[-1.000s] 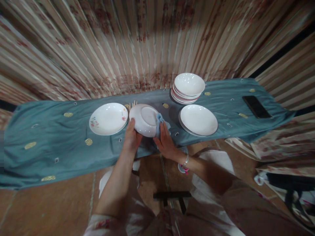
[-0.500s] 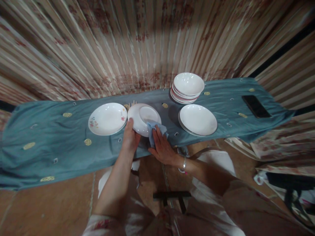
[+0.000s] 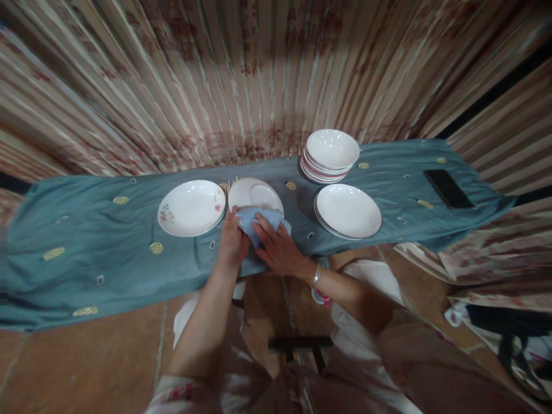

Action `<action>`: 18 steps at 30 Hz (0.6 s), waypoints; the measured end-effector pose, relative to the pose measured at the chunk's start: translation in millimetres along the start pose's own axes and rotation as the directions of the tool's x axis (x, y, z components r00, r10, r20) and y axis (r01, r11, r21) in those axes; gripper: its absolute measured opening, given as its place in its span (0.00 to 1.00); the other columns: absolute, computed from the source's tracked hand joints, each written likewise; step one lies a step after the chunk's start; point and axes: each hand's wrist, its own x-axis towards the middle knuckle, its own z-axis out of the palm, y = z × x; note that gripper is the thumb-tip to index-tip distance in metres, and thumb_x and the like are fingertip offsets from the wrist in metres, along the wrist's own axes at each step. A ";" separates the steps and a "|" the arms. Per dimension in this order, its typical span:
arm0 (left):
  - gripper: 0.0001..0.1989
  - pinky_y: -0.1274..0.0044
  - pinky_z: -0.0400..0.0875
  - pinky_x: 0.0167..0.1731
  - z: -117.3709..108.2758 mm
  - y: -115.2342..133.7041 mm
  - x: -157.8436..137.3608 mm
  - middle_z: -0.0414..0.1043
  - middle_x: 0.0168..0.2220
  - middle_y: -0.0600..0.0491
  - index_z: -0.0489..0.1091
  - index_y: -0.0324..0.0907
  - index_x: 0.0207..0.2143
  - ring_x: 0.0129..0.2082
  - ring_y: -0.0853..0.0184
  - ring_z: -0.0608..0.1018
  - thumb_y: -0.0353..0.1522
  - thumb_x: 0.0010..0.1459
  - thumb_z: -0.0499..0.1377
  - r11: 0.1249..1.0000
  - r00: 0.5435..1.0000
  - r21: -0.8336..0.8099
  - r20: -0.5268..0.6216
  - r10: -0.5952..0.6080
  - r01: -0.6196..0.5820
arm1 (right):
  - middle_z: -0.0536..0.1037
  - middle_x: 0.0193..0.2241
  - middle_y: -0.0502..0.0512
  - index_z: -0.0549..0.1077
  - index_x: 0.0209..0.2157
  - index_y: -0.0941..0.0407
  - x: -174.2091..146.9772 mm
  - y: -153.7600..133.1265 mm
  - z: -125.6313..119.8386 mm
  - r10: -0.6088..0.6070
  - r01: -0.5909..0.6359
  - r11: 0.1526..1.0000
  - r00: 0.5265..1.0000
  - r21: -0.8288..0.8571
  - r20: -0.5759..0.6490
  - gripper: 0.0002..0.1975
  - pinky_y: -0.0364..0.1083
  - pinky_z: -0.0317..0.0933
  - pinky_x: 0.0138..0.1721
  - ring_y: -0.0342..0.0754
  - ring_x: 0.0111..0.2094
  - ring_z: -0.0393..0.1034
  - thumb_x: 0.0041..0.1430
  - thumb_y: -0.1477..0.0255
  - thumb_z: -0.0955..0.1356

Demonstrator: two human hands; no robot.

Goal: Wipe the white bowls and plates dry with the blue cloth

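Note:
A white plate (image 3: 242, 193), its underside with the foot ring facing me, is held tilted over the table. My left hand (image 3: 234, 242) grips its near left edge, thumb toward the rim. A light blue cloth (image 3: 259, 221) covers the near part of that underside. Pressing the cloth against the plate is my right hand (image 3: 278, 246), its fingers laid over the fabric. Just left of the held plate lies a white floral plate (image 3: 192, 208), apparently on top of another.
Stacked white bowls (image 3: 331, 150) with red bands stand at the back right, behind a stack of white plates (image 3: 348, 211). A black phone (image 3: 448, 188) lies at the right on the teal tablecloth (image 3: 125, 253). Thin wooden sticks (image 3: 233, 183) show behind the held plate. A striped curtain (image 3: 267, 69) hangs behind.
The cloth has moved left and up across the plate's underside, spreading over more of it. My right hand has shifted left, closer to my left hand.

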 end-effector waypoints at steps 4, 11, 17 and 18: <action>0.04 0.78 0.74 0.46 1.5 -2.2 -3.3 0.78 0.36 0.54 0.73 0.43 0.36 0.39 0.68 0.80 0.33 0.57 0.63 0.994 0.993 0.001 0.051 0.105 -0.105 | 0.54 0.72 0.69 0.50 0.72 0.59 11.9 1.1 -3.0 0.011 -0.010 1.000 0.999 0.019 -0.038 0.30 0.63 0.52 0.65 0.61 0.69 0.57 0.73 0.67 0.58; 0.14 0.70 0.66 0.61 3.7 -4.6 -5.9 0.78 0.50 0.49 0.73 0.44 0.44 0.56 0.62 0.76 0.42 0.60 0.61 0.986 0.987 0.068 0.065 0.150 -0.154 | 0.54 0.72 0.71 0.53 0.71 0.62 33.0 5.5 -7.3 -0.015 0.018 0.999 0.997 0.042 -0.072 0.29 0.60 0.51 0.65 0.61 0.68 0.58 0.73 0.69 0.56; 0.19 0.68 0.60 0.67 11.2 3.6 -14.9 0.71 0.62 0.48 0.71 0.45 0.56 0.66 0.62 0.69 0.38 0.64 0.57 0.996 0.992 0.018 0.098 0.083 -0.085 | 0.54 0.72 0.69 0.52 0.71 0.63 47.4 11.6 -17.7 -0.053 0.060 0.993 0.996 0.101 -0.076 0.29 0.57 0.50 0.66 0.56 0.71 0.51 0.73 0.70 0.54; 0.19 0.69 0.61 0.66 13.5 5.4 -16.8 0.71 0.63 0.48 0.71 0.45 0.56 0.66 0.62 0.68 0.37 0.65 0.57 0.997 0.993 0.006 0.097 0.074 -0.075 | 0.54 0.72 0.69 0.53 0.71 0.64 50.0 12.8 -20.1 -0.058 0.067 0.992 0.995 0.105 -0.083 0.29 0.56 0.50 0.66 0.54 0.72 0.50 0.73 0.70 0.53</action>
